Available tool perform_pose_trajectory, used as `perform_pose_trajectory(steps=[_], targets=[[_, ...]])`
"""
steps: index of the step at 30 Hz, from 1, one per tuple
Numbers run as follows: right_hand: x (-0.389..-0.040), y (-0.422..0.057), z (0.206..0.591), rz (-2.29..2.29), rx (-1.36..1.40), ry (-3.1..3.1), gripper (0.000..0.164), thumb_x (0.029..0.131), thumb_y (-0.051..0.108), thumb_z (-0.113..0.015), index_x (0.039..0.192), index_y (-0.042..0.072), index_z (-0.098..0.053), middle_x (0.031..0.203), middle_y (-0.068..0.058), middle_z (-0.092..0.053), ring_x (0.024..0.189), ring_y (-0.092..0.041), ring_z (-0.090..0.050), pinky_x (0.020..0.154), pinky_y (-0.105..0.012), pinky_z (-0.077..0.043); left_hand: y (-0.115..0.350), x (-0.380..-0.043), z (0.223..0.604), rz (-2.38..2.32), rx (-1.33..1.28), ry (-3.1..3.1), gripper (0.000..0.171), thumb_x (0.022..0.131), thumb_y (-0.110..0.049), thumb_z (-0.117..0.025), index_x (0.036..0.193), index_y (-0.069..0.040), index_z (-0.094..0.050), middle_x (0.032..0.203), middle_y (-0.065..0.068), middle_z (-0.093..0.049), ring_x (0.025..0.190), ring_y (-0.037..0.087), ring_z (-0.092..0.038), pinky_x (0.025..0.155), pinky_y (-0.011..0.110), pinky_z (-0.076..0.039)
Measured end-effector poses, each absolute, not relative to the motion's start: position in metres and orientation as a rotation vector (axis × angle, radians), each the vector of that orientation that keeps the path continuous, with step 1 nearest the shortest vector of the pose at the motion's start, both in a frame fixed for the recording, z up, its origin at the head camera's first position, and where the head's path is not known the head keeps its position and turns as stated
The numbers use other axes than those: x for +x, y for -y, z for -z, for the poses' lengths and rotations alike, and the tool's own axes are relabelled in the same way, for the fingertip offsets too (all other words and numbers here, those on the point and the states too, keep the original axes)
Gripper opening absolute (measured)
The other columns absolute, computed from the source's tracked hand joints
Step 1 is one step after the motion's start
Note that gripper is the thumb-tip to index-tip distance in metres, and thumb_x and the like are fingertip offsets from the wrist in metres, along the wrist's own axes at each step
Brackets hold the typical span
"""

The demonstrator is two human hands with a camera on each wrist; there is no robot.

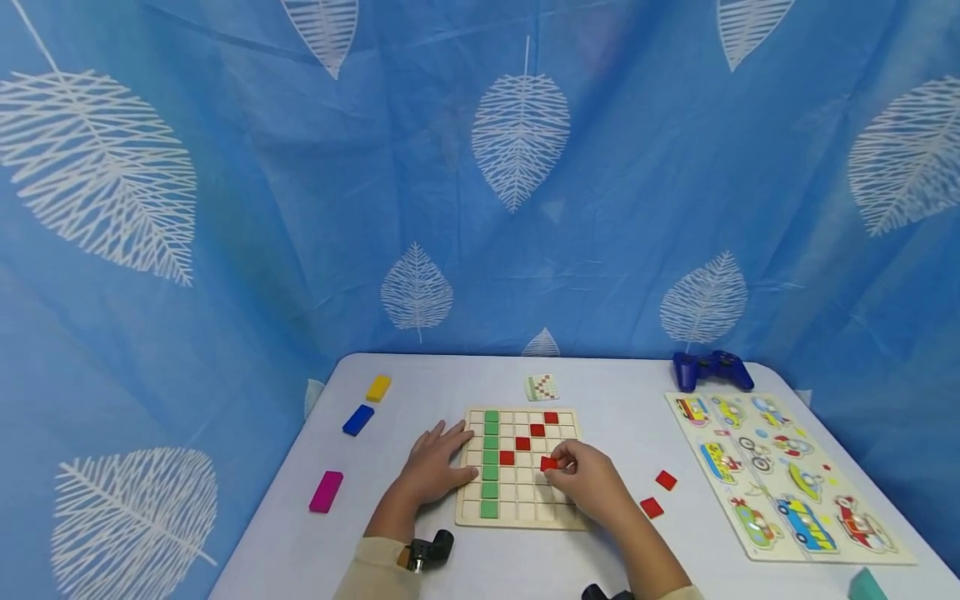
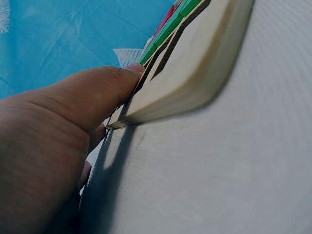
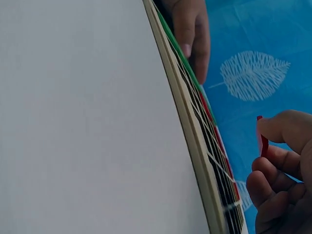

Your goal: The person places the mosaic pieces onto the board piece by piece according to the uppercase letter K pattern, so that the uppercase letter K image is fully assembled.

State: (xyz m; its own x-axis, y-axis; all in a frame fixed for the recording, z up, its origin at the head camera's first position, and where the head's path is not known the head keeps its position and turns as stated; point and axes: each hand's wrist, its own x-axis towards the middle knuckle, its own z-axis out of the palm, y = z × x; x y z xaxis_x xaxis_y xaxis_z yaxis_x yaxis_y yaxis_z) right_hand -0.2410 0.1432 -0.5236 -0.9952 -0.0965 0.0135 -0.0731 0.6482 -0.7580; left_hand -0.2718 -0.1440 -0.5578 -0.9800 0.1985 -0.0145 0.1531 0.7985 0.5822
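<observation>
A wooden grid board [image 1: 525, 518] lies on the white table. Green square tiles [image 1: 490, 473] fill a column near its left side, and several red tiles [image 1: 522, 443] form a diagonal rising to the far right corner. My left hand [image 1: 433, 468] rests along the board's left edge with fingers spread; in the left wrist view the thumb [image 2: 114, 83] overlaps the rim. Between thumb and fingertips, my right hand [image 1: 594, 479] pinches a red square tile [image 3: 263, 139], held above the board's right half. Two loose red tiles [image 1: 666, 480] lie right of the board.
A small pattern card [image 1: 542, 387] lies behind the board. Yellow [image 1: 378, 387], blue [image 1: 358, 420] and magenta blocks [image 1: 326, 492] are at the left. A vehicle puzzle board [image 1: 783, 492], a blue game controller [image 1: 712, 371] and a teal block [image 1: 866, 586] sit at the right.
</observation>
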Motion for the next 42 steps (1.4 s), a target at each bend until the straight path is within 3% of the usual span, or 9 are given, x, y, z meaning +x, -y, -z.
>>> perform_pose_trajectory(steps=[9, 17, 42], targets=[[-0.241, -0.123, 0.530, 1.327, -0.258, -2.747, 0.020, 0.087, 0.017, -0.085, 0.097, 0.013, -0.067, 0.087, 0.003, -0.063, 0.083, -0.013, -0.057, 0.071, -0.026, -0.050, 0.144, -0.270, 0.556, -0.902, 0.286, -2.914, 0.072, 0.091, -0.048, -0.077, 0.156, -0.029, -0.052, 0.171, -0.005, -0.034, 0.163, 0.034, -0.015, 0.128, 0.064, -0.015], [-0.246, -0.115, 0.531, 1.224, -0.224, -2.784, 0.019, 0.088, 0.019, -0.083, 0.097, 0.014, -0.067, 0.086, 0.002, -0.061, 0.080, -0.016, -0.055, 0.071, -0.031, -0.047, 0.145, -0.273, 0.558, -0.897, 0.309, -2.923, 0.073, 0.090, -0.047, -0.078, 0.155, -0.026, -0.053, 0.170, -0.003, -0.036, 0.162, 0.035, -0.017, 0.129, 0.063, -0.014], [-0.248, -0.106, 0.534, 1.083, -0.200, -2.895, 0.018, 0.085, 0.021, -0.085, 0.096, 0.019, -0.070, 0.081, 0.005, -0.056, 0.073, -0.014, -0.049, 0.065, -0.031, -0.038, 0.146, -0.274, 0.557, -0.893, 0.277, -2.911, 0.073, 0.091, -0.048, -0.077, 0.156, -0.029, -0.052, 0.170, -0.006, -0.035, 0.163, 0.033, -0.015, 0.129, 0.063, -0.013]])
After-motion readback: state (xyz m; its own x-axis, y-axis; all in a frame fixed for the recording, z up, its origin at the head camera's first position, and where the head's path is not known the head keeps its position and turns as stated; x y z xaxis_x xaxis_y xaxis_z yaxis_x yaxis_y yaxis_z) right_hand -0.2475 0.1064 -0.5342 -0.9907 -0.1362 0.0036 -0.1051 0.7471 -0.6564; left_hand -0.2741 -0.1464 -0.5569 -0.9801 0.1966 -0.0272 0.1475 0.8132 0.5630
